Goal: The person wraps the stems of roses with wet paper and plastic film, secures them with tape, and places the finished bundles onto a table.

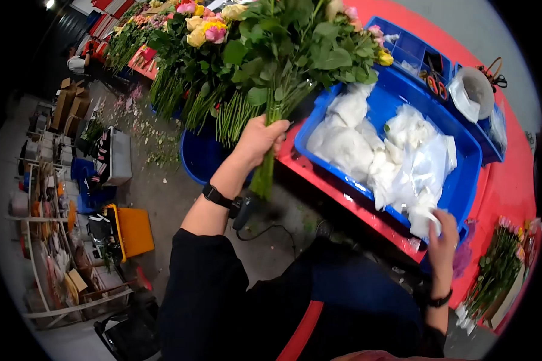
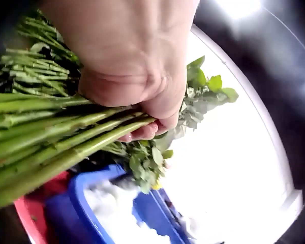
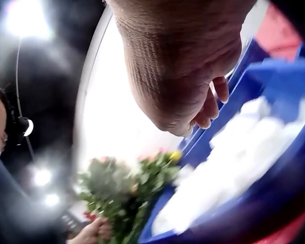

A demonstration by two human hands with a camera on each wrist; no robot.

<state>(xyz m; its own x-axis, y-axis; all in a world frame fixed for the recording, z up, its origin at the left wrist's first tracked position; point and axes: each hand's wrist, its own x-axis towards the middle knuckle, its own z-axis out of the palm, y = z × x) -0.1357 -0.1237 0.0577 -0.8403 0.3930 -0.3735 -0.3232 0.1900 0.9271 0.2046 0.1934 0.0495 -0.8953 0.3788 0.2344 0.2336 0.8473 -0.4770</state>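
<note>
In the head view my left hand (image 1: 260, 139) grips a thick bunch of long green rose stems (image 2: 66, 137), held upright beside the tray. Leaves (image 1: 283, 51) spread above the fist, and the cut ends (image 1: 261, 180) stick out below it. My right hand (image 1: 444, 237) reaches over the near right edge of a blue tray (image 1: 471, 180). Its fingertips are right at a wet-looking white wad (image 1: 423, 221); I cannot tell whether they pinch it. From the right wrist, the visible fingers (image 3: 208, 109) hang loosely curved above white wads (image 3: 244, 147), with the thumb hidden.
The tray stands on a red table (image 1: 506, 192). Scissors (image 1: 436, 87), a white roll (image 1: 473, 90) and a divided blue box (image 1: 403, 45) lie beyond it. More roses (image 1: 205, 30) stand at the far left above a blue tub (image 1: 199, 156). Another flower bunch (image 1: 497, 265) lies at right.
</note>
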